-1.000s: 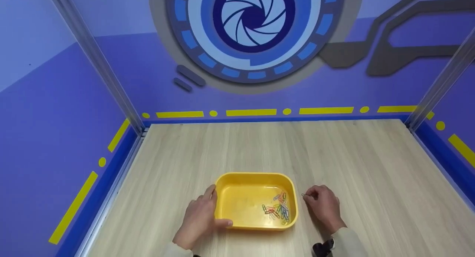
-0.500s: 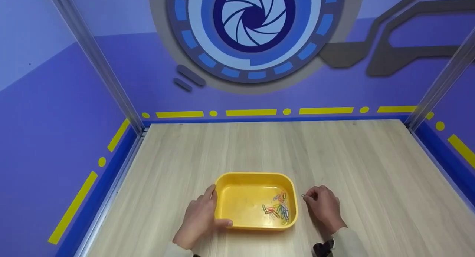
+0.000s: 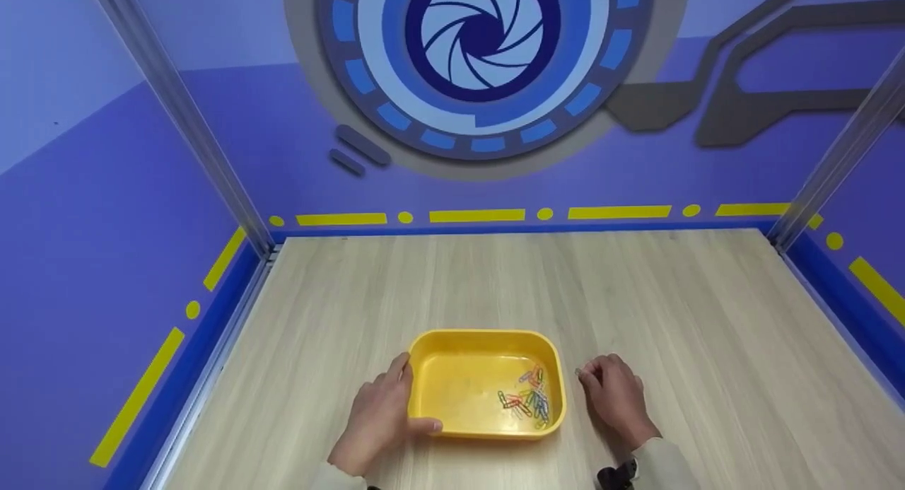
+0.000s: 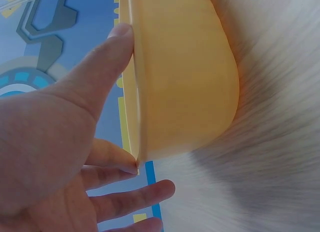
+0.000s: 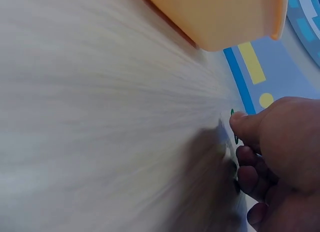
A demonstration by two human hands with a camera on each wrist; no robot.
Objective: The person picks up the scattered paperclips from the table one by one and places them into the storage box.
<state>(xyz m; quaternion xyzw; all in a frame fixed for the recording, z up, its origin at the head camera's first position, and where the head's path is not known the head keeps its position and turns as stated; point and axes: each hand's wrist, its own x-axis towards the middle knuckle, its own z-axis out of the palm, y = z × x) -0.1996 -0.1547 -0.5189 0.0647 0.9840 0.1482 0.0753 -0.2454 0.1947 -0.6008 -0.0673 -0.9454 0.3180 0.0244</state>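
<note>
A yellow plastic box (image 3: 459, 377) stands on the table, with several coloured paper clips (image 3: 527, 399) heaped at its right end. My left hand (image 3: 378, 412) holds the box by its left end. Its thumb (image 4: 112, 52) lies over the rim and the index fingertip touches the corner, while other fingers stick out past it. Just right of the box, apart from it, my right hand (image 3: 616, 394) pinches a green paper clip (image 5: 236, 140) between thumb and index finger, low over the table. The other fingers are curled in, and most of the clip is hidden by the thumb.
The light wood table (image 3: 452, 278) ends at a blue back wall (image 3: 233, 143) with a printed pattern. Metal posts (image 3: 191, 122) rise at the back corners. A dark device (image 3: 616, 474) sits on the right wrist.
</note>
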